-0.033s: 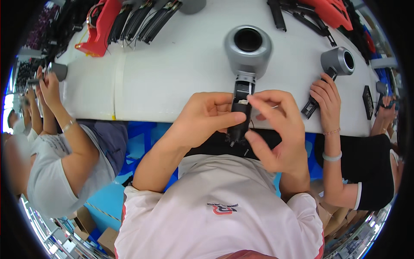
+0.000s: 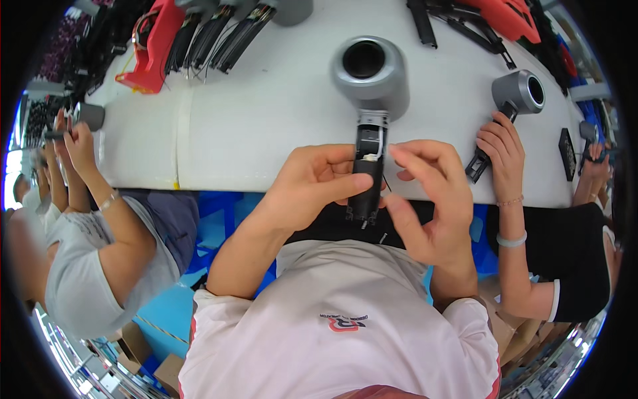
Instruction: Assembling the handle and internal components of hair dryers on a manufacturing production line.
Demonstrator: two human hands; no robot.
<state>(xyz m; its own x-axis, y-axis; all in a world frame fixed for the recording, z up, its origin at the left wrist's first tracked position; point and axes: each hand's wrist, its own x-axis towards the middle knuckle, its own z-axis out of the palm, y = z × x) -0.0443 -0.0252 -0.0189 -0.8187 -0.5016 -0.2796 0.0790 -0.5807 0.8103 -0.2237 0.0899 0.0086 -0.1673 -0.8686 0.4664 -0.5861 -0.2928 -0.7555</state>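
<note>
So the grey dryer-shaped unit (image 2: 373, 120) is in the middle of the frame, a bit above center, with its black handle (image 2: 370, 197) pointing down toward the lap. Left hand (image 2: 309, 186) has the handle pinched, thumb across the front, fingers behind. Right hand (image 2: 435, 199) is loosely spread, thumb and fingers apart just beside the handle; can't tell if a fingertip is actually touching.

Progress-wise, I'd call it partly assembled: the head (image 2: 392, 83) is joined to the handle, but the upper handle is still uncovered, with a small white bit (image 2: 370, 157) showing inside. The bottom end looks unfinished too, with little bits sticking out. Too small to tell what's wired up.

Materials: the head is a fat rounded barrel, smooth satin grey with a shinier ring around a dark round opening. The handle is a slim tube, looks like matte black plastic. The surface (image 2: 266, 113) is white and smooth with a slight sheen.
</note>
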